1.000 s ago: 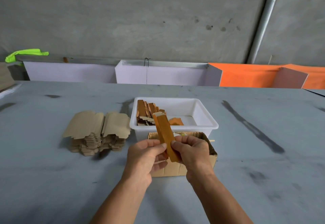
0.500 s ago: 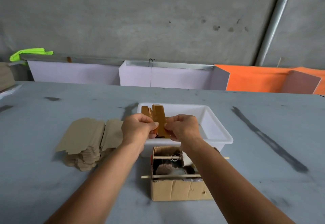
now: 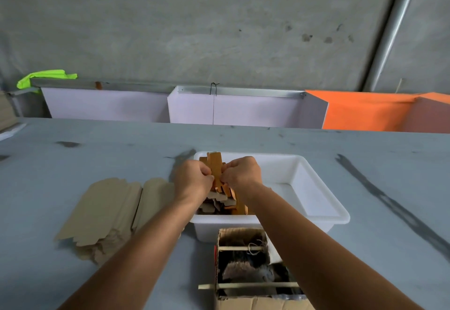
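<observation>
While both reach over the tub point(image 3: 323, 213), left hand point(image 3: 192, 179) and right hand point(image 3: 242, 174) pinch the upright orange box point(image 3: 215, 164) between them.

We see only the top of the folded box point(image 3: 215, 164); the left hand point(image 3: 193, 178) and right hand point(image 3: 243, 174) cover its middle, and their fingertips curl out of sight. The forearms hide part of the pile point(image 3: 219, 202) in the tub point(image 3: 323, 188) and the right edge of the card stack point(image 3: 104, 212). The carton point(image 3: 239, 231) is cut off at the near edge, and we cannot make out its dark contents.
</observation>
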Motion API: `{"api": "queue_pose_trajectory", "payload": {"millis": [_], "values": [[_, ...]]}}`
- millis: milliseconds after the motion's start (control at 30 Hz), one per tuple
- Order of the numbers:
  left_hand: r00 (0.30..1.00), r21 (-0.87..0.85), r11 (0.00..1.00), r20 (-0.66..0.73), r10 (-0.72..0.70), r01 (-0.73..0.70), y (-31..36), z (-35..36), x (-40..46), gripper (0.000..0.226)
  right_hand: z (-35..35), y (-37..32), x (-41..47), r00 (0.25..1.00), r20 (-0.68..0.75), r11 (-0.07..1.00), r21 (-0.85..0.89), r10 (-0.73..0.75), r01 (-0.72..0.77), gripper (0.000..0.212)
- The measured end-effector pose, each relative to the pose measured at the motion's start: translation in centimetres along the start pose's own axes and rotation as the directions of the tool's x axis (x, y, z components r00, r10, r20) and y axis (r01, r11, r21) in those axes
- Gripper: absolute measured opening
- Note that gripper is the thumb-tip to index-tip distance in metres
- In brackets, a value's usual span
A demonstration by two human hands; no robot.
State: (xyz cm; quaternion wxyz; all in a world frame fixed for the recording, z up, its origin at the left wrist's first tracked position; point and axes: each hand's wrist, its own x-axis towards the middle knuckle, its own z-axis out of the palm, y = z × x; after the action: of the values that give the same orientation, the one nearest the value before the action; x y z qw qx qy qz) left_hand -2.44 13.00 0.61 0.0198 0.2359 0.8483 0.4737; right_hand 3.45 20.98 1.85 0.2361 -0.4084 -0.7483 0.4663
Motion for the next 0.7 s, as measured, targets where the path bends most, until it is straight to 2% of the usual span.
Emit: {"api": "queue_pose_trajectory", "payload": {"millis": [100, 200, 267, 500, 600, 700], "values": [[0.997, 0.145, 0.987, -0.027, 0.069, -0.064, -0.4, 0.4, 0.2, 0.01, 0.7, 0.0, 0.3, 1.0, 0.02, 0.998, -0.063, -0.019, 0.02, 0.011], [0.993, 0.254, 0.961, -0.023, 0.113, -0.104, -0.9, 0.6, 0.1, 0.021, 1.3, 0.2, 0.5, 0.999, 0.031, 0.993, -0.106, -0.038, 0.042, 0.011], [0.989, 0.328, 0.935, -0.009, 0.149, -0.138, -1.0, 0.6, 0.0, 0.019, 1.5, 0.2, 0.6, 0.998, 0.038, 0.992, -0.119, -0.048, 0.052, 0.012], [0.943, 0.595, 0.738, 0.122, 0.31, -0.32, -1.3, -0.1, -1.3, 0.019, 2.3, 0.7, 0.3, 0.99, 0.095, 0.97, -0.214, -0.1, 0.118, 0.012], [0.939, 0.658, 0.675, 0.173, 0.297, -0.334, -1.4, -0.2, -1.7, 0.016, 2.2, 1.1, 0.1, 0.983, 0.112, 0.949, -0.265, -0.147, 0.172, 0.014], [0.942, 0.645, 0.687, 0.198, 0.272, -0.335, -1.8, -0.3, -1.7, 0.02, 2.2, 1.2, -0.2, 0.972, 0.08, 0.921, -0.309, -0.222, 0.236, 0.016]]}}
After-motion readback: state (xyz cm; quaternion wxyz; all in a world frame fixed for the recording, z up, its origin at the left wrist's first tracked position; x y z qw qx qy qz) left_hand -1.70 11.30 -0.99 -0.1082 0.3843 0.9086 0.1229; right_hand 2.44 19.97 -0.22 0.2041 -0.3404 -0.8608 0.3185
